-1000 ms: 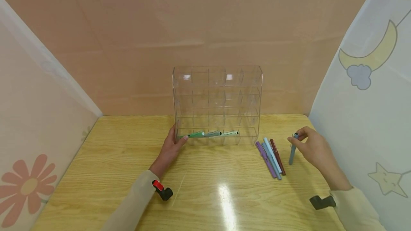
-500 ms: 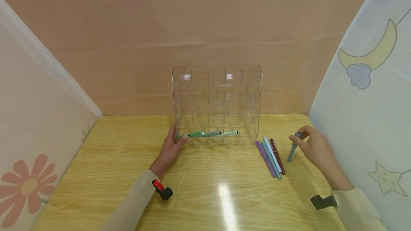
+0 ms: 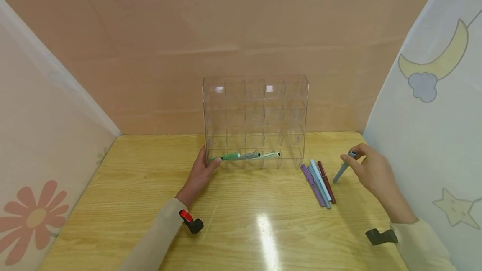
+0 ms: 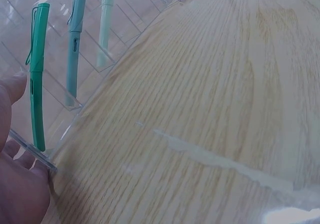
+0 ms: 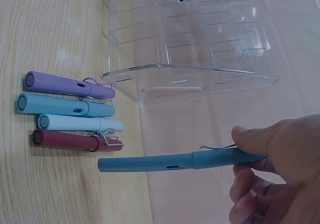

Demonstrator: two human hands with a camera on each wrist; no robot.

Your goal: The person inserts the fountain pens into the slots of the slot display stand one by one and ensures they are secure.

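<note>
Between thumb and fingers, my right hand (image 3: 373, 170) pinches a blue-grey capped pen (image 5: 155, 163) by its cap end, its barrel slanting down to the left. My left hand (image 3: 197, 175) grips the lower left side of a clear acrylic rack (image 3: 254, 118), thumb in front and fingers behind the side wall. In the rack's bottom row lie a green pen (image 4: 37, 74), a teal-grey pen (image 4: 74, 49) and a pale green pen (image 4: 105, 27). The rows above hold nothing.
Right of the rack, side by side on the wooden table (image 3: 150, 166), lie a purple pen (image 3: 312, 185), a blue pen (image 5: 65, 105), a light blue pen (image 5: 75, 122) and a dark red pen (image 5: 70, 140). Patterned sheets (image 3: 429, 145) stand at the sides.
My right hand has risen slightly, and the pen in it has tilted from nearly upright to a slant, its lower end swinging left. The left hand stays on the rack.
</note>
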